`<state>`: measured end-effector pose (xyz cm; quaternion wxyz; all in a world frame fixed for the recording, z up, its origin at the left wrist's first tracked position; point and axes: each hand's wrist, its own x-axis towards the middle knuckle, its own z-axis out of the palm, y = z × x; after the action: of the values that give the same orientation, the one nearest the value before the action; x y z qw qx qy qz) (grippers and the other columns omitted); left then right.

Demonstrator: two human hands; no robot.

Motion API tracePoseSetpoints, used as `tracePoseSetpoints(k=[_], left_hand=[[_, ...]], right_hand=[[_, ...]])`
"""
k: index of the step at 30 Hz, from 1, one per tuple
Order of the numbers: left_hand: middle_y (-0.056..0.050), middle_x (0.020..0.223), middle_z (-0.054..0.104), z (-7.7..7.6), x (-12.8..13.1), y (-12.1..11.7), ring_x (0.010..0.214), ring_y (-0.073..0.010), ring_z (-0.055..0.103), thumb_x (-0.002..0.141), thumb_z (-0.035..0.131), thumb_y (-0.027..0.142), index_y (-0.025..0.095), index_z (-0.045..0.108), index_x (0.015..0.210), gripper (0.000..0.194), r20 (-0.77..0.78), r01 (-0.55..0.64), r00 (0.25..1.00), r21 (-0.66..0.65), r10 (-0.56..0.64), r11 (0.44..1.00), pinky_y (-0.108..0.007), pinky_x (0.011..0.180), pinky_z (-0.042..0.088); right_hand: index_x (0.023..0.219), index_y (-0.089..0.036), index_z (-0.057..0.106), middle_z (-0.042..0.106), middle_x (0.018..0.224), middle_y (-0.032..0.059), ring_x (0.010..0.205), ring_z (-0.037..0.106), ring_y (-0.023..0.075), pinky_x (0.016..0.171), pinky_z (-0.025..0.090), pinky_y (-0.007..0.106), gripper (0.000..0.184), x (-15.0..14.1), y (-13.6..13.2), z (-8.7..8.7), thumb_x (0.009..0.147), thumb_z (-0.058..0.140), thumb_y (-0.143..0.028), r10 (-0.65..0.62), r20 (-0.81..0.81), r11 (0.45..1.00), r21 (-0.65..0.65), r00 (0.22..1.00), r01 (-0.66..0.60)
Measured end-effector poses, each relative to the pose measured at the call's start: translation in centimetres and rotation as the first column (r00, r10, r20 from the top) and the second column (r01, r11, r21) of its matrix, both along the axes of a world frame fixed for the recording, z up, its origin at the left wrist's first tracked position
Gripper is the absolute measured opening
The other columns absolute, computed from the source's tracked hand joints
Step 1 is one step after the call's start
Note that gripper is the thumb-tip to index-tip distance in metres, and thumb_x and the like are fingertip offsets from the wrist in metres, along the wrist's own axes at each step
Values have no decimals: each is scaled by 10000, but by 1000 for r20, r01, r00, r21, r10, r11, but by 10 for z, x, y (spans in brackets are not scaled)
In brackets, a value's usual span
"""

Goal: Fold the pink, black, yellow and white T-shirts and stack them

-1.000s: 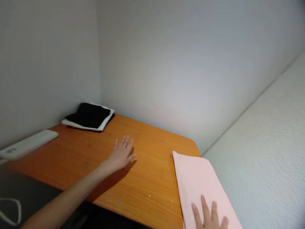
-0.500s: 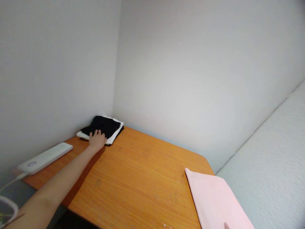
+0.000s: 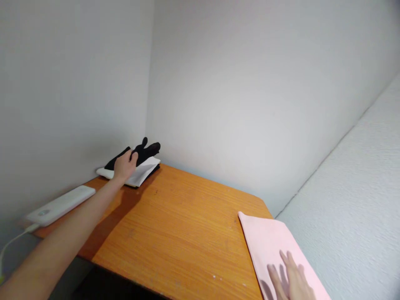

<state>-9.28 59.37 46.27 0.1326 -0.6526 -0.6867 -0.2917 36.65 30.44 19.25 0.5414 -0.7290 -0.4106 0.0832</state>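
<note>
At the far left corner of the table, my left hand [image 3: 125, 166] is closed on a folded black cloth [image 3: 145, 154], which bunches up and lifts off the pile. Under it lies a folded white cloth [image 3: 143, 172], with a dark layer showing beneath its edge. At the lower right, my right hand [image 3: 293, 279] has its fingers spread over a folded pink cloth [image 3: 265, 233]. It holds nothing; whether the fingertips press on the cloth I cannot tell. The palm is partly cut off by the frame's bottom edge.
A long white device [image 3: 62, 205] with a round button lies along the left wall, a white cable [image 3: 15, 239] plugged into its near end. The wooden table [image 3: 187, 225] meets walls at the left and back. A white textured surface [image 3: 353, 216] rises on the right.
My left hand reached from mid-table to the pile, then closed on the black cloth and raised it. My right hand dropped almost out of view and is back over the pink cloth.
</note>
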Motion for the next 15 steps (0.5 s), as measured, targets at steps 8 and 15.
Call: tracePoseSetpoints(k=[8, 15], left_hand=[[-48, 1228, 695, -133, 74, -184, 1158, -245, 636, 945, 460, 374, 253, 688, 1195, 359, 212, 700, 671, -498, -710, 512, -374, 1022, 484], [27, 1283, 659, -132, 108, -239, 1201, -182, 601, 968, 466, 423, 386, 608, 1270, 335, 314, 792, 472, -561, -824, 239, -325, 1051, 470]], right_hand=[[1153, -203, 649, 649, 1199, 119, 1150, 585, 268, 1046, 425, 439, 448, -118, 30, 14, 965, 372, -501, 391, -139, 920, 18, 910, -393], [1014, -196, 565, 643, 996, 69, 968, 604, 229, 892, 476, 375, 236, -129, 54, 7, 788, 500, -174, 336, -157, 941, 99, 929, -324]])
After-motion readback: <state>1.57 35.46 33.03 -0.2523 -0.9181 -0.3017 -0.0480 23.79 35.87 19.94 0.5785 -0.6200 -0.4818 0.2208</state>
